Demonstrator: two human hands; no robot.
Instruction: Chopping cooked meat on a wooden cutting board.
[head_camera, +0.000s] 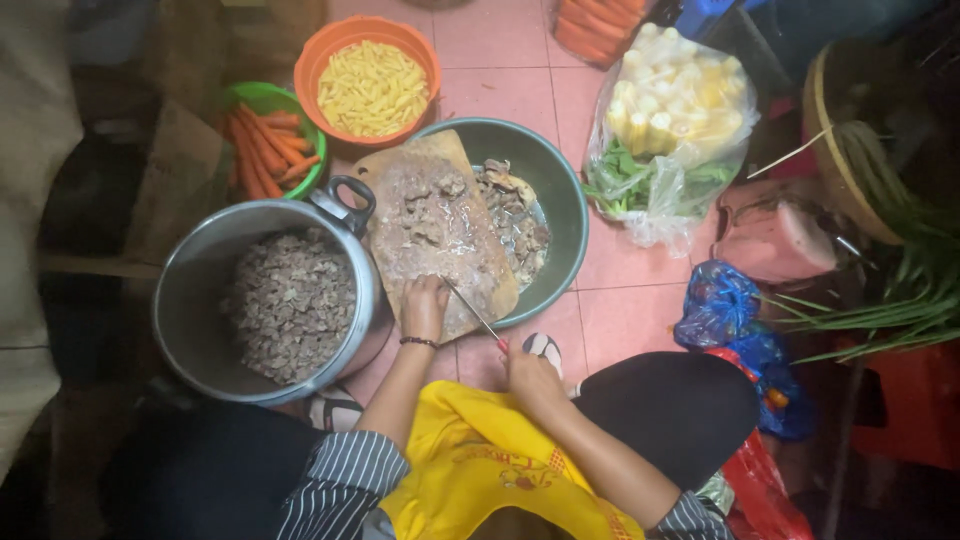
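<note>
A wooden cutting board (437, 232) lies tilted across the rim of a dark green basin (560, 190) that holds chunks of raw meat (515, 225). My left hand (424, 306) presses down on meat at the board's near end, fingers curled. My right hand (528, 372) grips a thin knife (470, 310) with a red handle, its blade angled toward the left hand. To the left stands a large metal pot (190, 300) filled with small cut meat pieces (290, 302).
An orange bowl of yellow cut pieces (370, 88) and a green bowl of carrots (268, 140) sit at the back on the pink tiled floor. A clear plastic bag of corn and greens (665, 125), blue and red bags (740, 330) and green stalks (900, 300) lie to the right.
</note>
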